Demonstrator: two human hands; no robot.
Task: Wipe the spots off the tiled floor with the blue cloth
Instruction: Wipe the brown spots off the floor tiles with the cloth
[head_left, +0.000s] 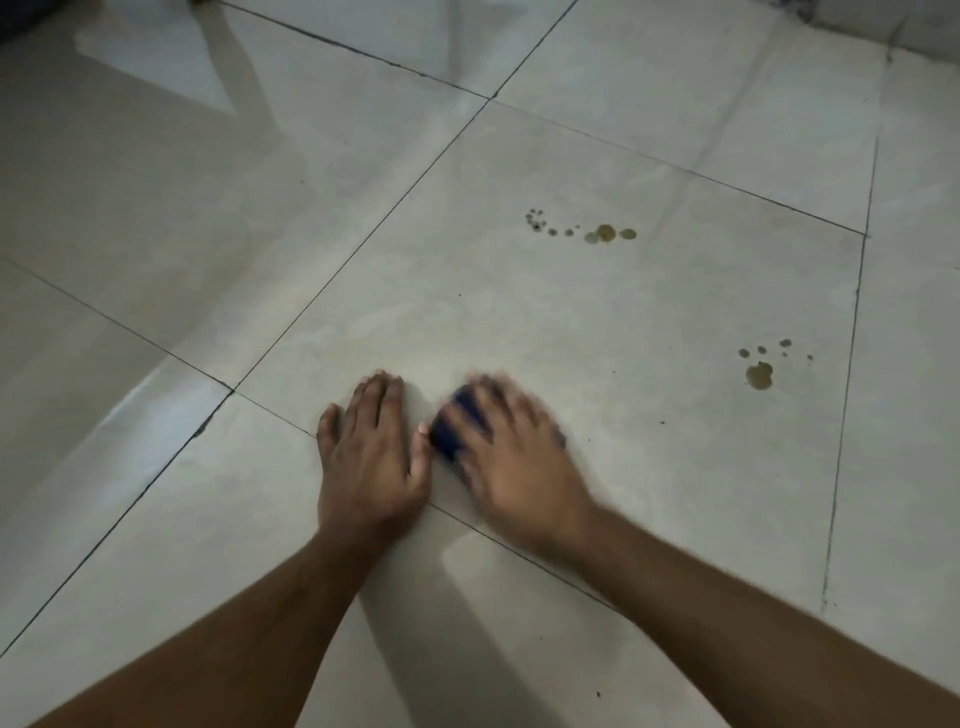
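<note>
— Where is the blue cloth (457, 423)?

— Under the right hand (511, 457), on the tiled floor (597, 322), near the closer edge of the big middle tile. Only a dark blue patch shows, peeking out between the spread fingers and past the thumb side. The rest is covered by the palm, so its shape and folds can't be read.

— Is that hand gripping it?

— Hard to say. The right hand is smeared by blur. The fingers look spread and laid flat over the cloth, pressing it down, but whether any curl around it, I cannot tell.

— And the left hand (371, 452)?

— Sharp and clear. It lies palm down on the floor just beside the right one, fingers straight and close together, holding nothing. Its thumb tip sits right next to the blue patch, possibly touching it.

— The spots?

— Two groups of brownish drops on the same tile, both well apart from the hands. The far spots (605, 234) form a short row, tiny dots at the left and larger blobs at the right. The side spots (759, 375) lie near the tile's right grout line: one larger blob with small dots above it.

— Anything cut off?

— Both forearms run out of the bottom edge. The top corners are dark and indistinct.
</note>
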